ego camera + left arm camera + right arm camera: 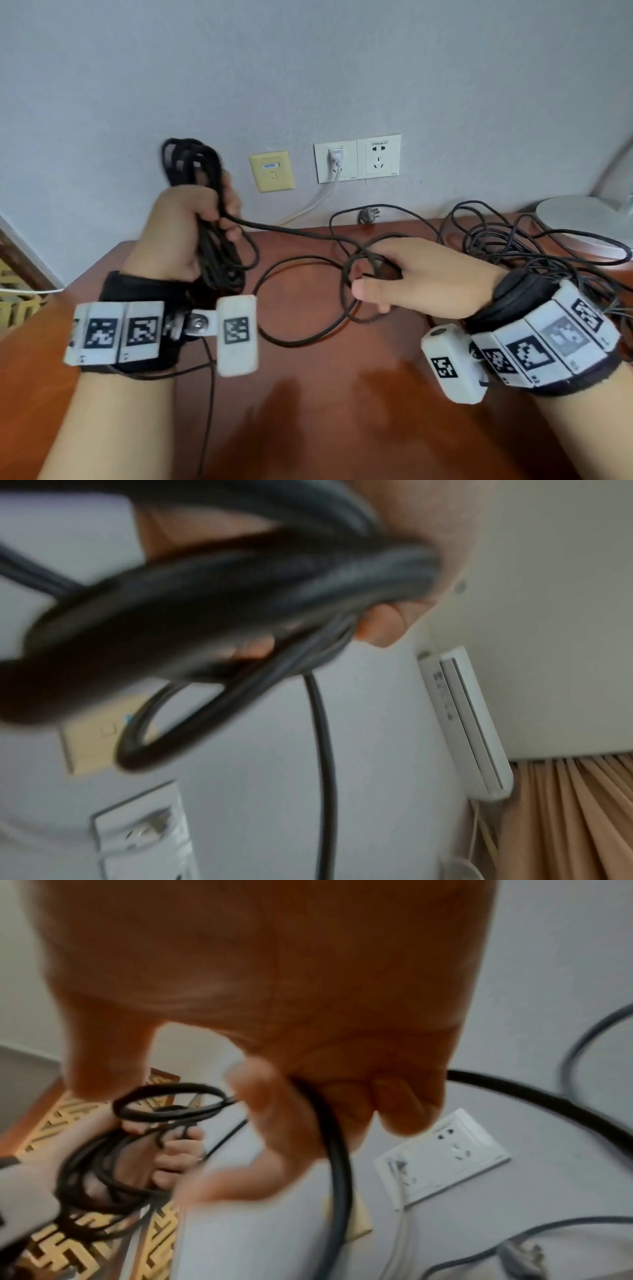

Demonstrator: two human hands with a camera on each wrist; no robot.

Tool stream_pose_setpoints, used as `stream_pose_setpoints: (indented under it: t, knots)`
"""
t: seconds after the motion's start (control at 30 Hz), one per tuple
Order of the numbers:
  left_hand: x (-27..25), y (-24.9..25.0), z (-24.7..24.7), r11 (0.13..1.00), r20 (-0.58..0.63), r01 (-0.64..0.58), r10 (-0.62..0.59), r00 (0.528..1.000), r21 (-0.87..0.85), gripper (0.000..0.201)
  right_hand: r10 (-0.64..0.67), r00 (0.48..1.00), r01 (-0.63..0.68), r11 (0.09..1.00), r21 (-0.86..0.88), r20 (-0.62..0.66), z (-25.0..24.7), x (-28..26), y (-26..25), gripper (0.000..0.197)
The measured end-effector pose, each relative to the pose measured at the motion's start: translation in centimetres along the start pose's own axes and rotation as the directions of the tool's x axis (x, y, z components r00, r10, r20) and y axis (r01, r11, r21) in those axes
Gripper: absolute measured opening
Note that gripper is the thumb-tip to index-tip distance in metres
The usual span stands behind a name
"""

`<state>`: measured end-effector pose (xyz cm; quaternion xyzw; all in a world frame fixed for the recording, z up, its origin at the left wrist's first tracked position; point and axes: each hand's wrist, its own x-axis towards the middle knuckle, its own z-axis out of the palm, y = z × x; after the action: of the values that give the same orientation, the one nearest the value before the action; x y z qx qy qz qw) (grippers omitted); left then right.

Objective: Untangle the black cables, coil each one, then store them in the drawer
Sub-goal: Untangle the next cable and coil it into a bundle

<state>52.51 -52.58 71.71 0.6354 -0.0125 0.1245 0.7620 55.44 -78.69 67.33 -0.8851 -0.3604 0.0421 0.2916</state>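
While my left hand (185, 226) clamps its fingers round the half-made coil (205, 219) held above the desk (325, 394), my right hand (418, 274) curls its fingers round the loose run of that black cable (301, 233). Pulling hard could, I judge, drag in the tangled pile (520, 240) farther back by the lamp base (582, 219), tightening knots. No drawer shows.
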Motion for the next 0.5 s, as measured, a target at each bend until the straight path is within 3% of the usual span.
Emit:
stream_pose_setpoints:
  t: [0.07, 0.13, 0.2, 0.27, 0.37, 0.43, 0.5]
  knots:
    - [0.2, 0.7, -2.0, 0.999, -0.019, -0.009, 0.008, 1.000, -0.040, 0.044, 0.027, 0.997, -0.028, 1.000, -0.007, -0.079, -0.5, 0.0, 0.8, 0.040]
    - [0.4, 0.6, -2.5, 0.999, -0.034, 0.032, -0.032, 0.999, -0.025, 0.049, -0.021, 0.995, 0.039, 0.982, 0.184, -0.101, -1.0, 0.0, 1.1, 0.045]
    - [0.5, 0.2, -2.0, 0.998, -0.061, 0.061, -0.060, 0.996, 0.013, 0.048, -0.043, 0.998, 0.055, 0.919, 0.391, -0.040, -1.8, -0.3, 0.7, 0.047]
    - [0.6, 0.0, -1.4, 0.996, -0.097, 0.077, -0.073, 0.993, 0.039, 0.039, 0.013, 0.998, 0.016, 0.890, 0.455, -0.062, -2.3, -0.3, 1.0, 0.056]
    - [0.9, 0.3, -1.4, 0.994, -0.186, 0.080, -0.064, 0.980, 0.077, 0.028, 0.141, 0.961, -0.094, 0.975, 0.200, -0.237, -2.6, -0.1, 2.9, 0.052]
    - [1.1, 0.5, -2.1, 0.990, -0.253, 0.077, -0.045, 0.966, 0.120, 0.020, 0.196, 0.948, -0.182, 0.980, 0.079, -0.251, -2.8, -0.1, 4.5, 0.045]
    - [1.4, 0.4, -3.2, 0.989, -0.302, 0.058, -0.015, 0.953, 0.135, 0.033, 0.275, 0.922, -0.285, 0.958, 0.004, -0.272, -2.9, -0.1, 6.1, 0.046]
